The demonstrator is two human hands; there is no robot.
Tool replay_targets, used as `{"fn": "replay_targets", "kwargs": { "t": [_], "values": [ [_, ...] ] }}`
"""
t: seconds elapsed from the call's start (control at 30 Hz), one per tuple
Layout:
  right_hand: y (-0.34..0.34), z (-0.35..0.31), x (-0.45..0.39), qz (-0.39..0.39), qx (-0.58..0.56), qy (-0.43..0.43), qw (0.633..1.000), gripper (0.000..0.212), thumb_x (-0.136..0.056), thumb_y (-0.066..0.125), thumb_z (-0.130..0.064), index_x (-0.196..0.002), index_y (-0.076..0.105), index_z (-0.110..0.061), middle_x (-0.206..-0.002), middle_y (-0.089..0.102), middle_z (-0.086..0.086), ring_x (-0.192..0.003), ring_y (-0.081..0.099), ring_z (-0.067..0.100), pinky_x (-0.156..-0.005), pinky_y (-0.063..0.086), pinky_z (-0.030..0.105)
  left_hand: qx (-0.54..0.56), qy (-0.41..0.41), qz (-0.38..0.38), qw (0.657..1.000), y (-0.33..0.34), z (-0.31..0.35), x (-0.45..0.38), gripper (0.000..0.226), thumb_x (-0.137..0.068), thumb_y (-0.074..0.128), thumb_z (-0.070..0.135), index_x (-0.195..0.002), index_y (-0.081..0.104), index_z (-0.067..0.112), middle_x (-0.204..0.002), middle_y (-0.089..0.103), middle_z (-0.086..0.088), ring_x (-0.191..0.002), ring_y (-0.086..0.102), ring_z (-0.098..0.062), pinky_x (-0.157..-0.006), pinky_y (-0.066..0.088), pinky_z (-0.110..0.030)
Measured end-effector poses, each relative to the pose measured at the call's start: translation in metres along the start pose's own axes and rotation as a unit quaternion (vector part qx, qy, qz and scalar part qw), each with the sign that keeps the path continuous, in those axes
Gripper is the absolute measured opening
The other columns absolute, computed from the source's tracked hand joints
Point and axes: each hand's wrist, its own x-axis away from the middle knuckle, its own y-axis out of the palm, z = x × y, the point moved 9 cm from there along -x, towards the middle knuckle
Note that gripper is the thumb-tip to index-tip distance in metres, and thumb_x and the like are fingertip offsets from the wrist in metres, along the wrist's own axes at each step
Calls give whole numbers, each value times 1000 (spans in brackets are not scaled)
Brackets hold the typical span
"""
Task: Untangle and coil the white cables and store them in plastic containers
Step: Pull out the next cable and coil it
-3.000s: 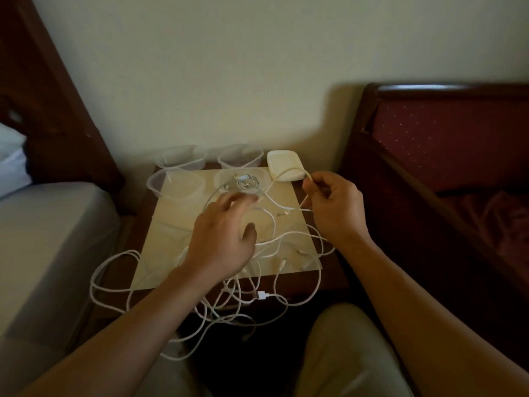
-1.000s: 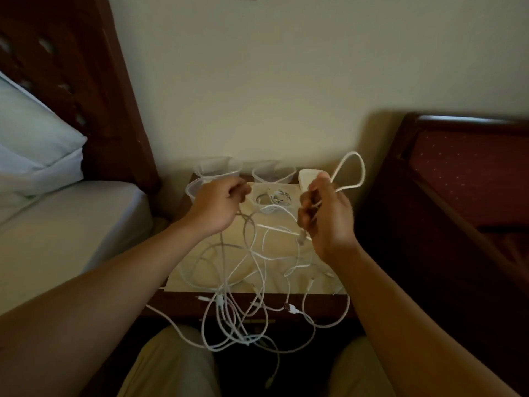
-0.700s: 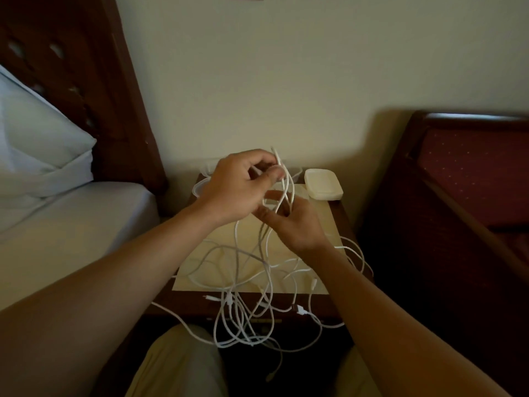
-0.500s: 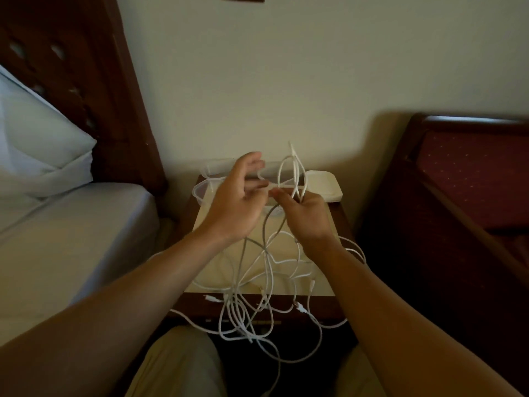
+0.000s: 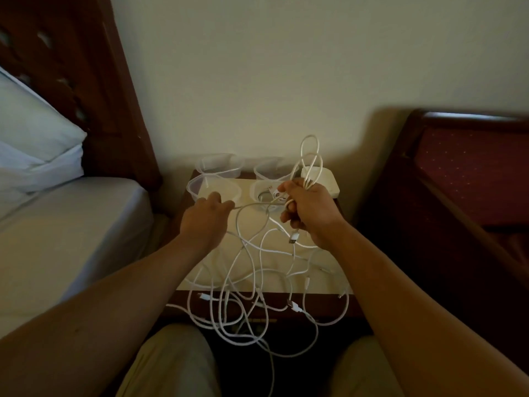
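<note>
I see my right hand (image 5: pixel 310 212) fisted round a bunch of white cable loops (image 5: pixel 310 161) that rise toward 12 o'clock, while my left hand (image 5: pixel 204 222) at 9 o'clock from it pinches one taut strand. The tangled white cables (image 5: pixel 257 282) sprawl at 6 o'clock across the nightstand (image 5: pixel 189 285), with clear plastic containers (image 5: pixel 213 189) beyond my hands.
</note>
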Motion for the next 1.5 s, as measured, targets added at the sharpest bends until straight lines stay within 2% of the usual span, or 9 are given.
{"fn": "replay_targets", "kwargs": {
  "t": [0.2, 0.37, 0.53, 0.7, 0.87, 1.07, 1.23, 1.43, 1.5],
  "values": [
    [-11, 6, -3, 22, 60, 2, 998, 25, -108, 47, -26, -97, 67, -16, -78, 57, 3, -59, 58, 13, -53, 43, 26, 304, -28, -18, 952, -19, 8, -12, 59, -92, 66, 17, -148, 49, 24, -148, 46, -9, -128, 54, -30, -108, 46, -44],
    [-8, 10, 0, 12, 30, 17, 999, 25, -109, 45, -23, -102, 66, -11, -84, 66, 7, -58, 55, 12, -53, 40, 26, 401, 13, 122, 908, -62, 45, 8, 43, -94, 54, 1, -135, 61, 15, -135, 60, -3, -119, 58, -17, -99, 43, -24],
    [12, -17, 7, -76, -100, 15, 992, 26, -109, 46, -22, -93, 65, -14, -91, 71, 8, -57, 52, 13, -53, 36, 26, 499, 66, 60, 862, -37, 79, 13, 64, -98, 65, 24, -151, 30, 31, -132, 64, 5, -104, 67, -11, -89, 55, -28],
    [21, -55, 18, -155, -192, -41, 968, 29, -110, 40, -23, -89, 60, -18, -88, 70, 5, -54, 46, 12, -49, 33, 22, 319, -37, -39, 946, 17, 59, -4, 71, -97, 62, 39, -155, 22, 34, -151, 48, 2, -141, 44, -32, -113, 29, -66],
    [6, -66, 15, -161, -320, -94, 929, 29, -110, 36, -28, -91, 57, -22, -89, 67, -1, -50, 42, 9, -48, 31, 21, 261, -45, 8, 964, 12, 36, -10, 62, -90, 69, 41, -147, 44, 32, -150, 46, 2, -140, 42, -30, -110, 36, -58],
    [-24, 23, 4, 9, -112, -15, 994, 26, -104, 55, -36, -103, 73, -17, -67, 50, 0, -49, 35, 9, -46, 27, 24, 348, -71, 106, 929, -20, 4, -6, 30, -104, 53, 38, -117, 74, 22, -116, 61, -7, -102, 60, -27, -90, 51, -44],
    [6, 66, 6, -33, 179, -14, 983, 67, -76, 74, -65, -134, 61, -32, -77, 60, -4, -60, 51, 4, -61, 45, 22, 487, -140, 112, 855, -43, -16, -8, 27, -108, 46, 26, -91, 64, 16, -80, 64, 8, -72, 62, -4, -71, 49, -22],
    [34, 81, 3, -32, 324, -27, 945, 64, -90, 67, -58, -147, 47, -38, -119, 69, 0, -103, 65, 19, -89, 51, 31, 585, -215, 203, 755, -101, -40, -22, 29, -104, 39, 33, -91, 65, 33, -89, 59, -24, -67, 63, -31, -53, 52, -31],
    [33, 72, 2, 2, 306, -36, 951, 59, -91, 66, -56, -144, 49, -37, -121, 69, 1, -100, 65, 17, -88, 52, 31, 614, -203, 240, 724, -121, -47, -24, 27, -100, 41, 37, -94, 67, 39, -94, 63, -24, -78, 67, -38, -64, 61, -47]
  ]
}}
